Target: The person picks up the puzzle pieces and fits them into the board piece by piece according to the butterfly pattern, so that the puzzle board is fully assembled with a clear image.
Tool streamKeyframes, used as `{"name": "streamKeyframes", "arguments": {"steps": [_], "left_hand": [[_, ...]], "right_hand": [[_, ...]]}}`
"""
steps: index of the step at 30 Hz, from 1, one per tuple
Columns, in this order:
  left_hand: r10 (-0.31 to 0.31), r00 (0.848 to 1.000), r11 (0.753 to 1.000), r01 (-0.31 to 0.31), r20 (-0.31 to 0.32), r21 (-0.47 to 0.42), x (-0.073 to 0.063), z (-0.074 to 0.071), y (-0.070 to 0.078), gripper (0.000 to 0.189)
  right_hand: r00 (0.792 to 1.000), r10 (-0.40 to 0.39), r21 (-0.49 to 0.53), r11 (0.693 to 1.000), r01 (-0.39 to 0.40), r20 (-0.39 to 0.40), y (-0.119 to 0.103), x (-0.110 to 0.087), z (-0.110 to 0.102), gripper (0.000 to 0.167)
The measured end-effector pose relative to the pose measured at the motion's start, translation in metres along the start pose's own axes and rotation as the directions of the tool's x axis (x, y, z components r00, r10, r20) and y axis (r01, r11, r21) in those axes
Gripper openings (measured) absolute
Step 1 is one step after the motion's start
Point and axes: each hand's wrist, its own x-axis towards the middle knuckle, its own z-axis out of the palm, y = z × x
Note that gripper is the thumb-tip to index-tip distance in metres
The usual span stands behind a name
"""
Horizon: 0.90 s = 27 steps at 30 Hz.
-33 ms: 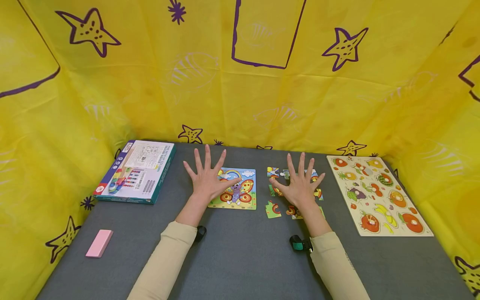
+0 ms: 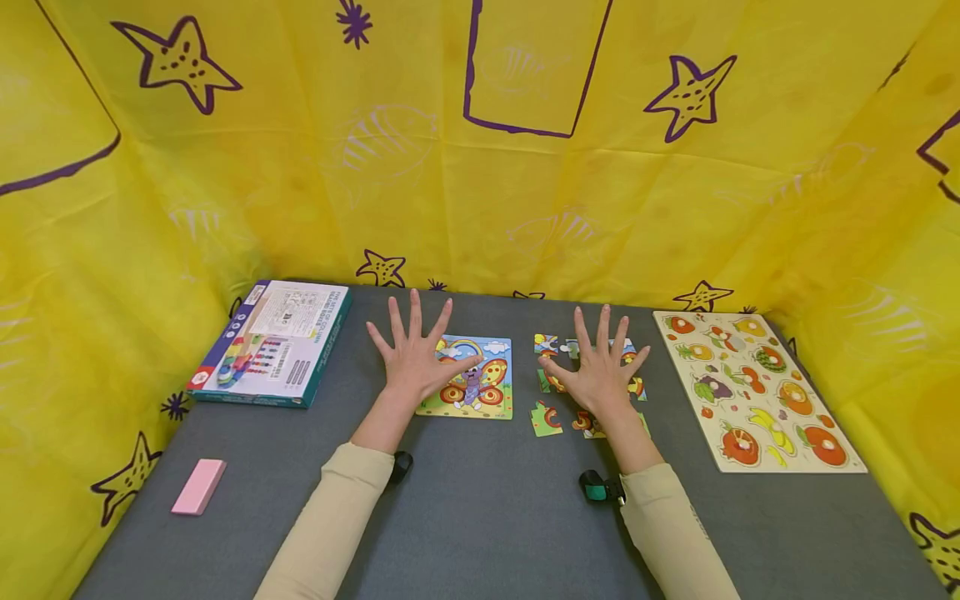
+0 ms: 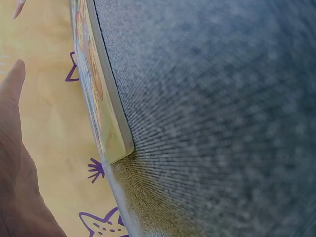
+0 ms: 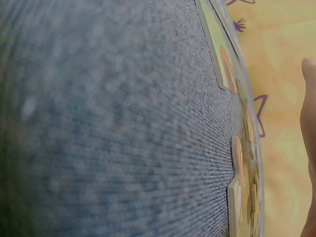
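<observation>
My left hand (image 2: 414,364) is spread wide, palm down, above the left part of a square butterfly picture board (image 2: 491,400). Its thumb overlaps the butterfly in the head view, and nothing is in its grasp. The board's edge (image 3: 116,123) shows on the cloth in the left wrist view. With fingers also splayed, my right hand (image 2: 600,375) hovers over several loose jigsaw pieces, partly hiding them. One green and red piece (image 2: 547,419) lies to the left of the right wrist. In the right wrist view, a piece (image 4: 217,49) lies flat, separate from the others.
A boxed toy set (image 2: 300,333) lies at the back left, with a pink block (image 2: 198,487) nearer the front. A fruit peg board (image 2: 757,392) occupies the right side. Yellow printed cloth (image 2: 480,200) encloses the back and sides of the grey table (image 2: 480,517).
</observation>
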Motion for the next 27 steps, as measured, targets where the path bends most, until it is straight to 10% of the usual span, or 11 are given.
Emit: {"name": "streamKeyframes", "arguments": {"steps": [16, 27], "left_hand": [[0.009, 1.0, 1.0, -0.009, 0.027, -0.022, -0.006, -0.002, -0.002, 0.105], [0.184, 0.957, 0.934, -0.101, 0.222, -0.342, -0.017, -0.004, -0.023, 0.114]], "right_hand": [[1.0, -0.009, 0.027, 1.0, 0.009, 0.018, -0.002, -0.002, -0.002, 0.103], [0.957, -0.272, 0.269, 0.934, 0.237, 0.103, 0.002, 0.017, -0.002, 0.081]]}}
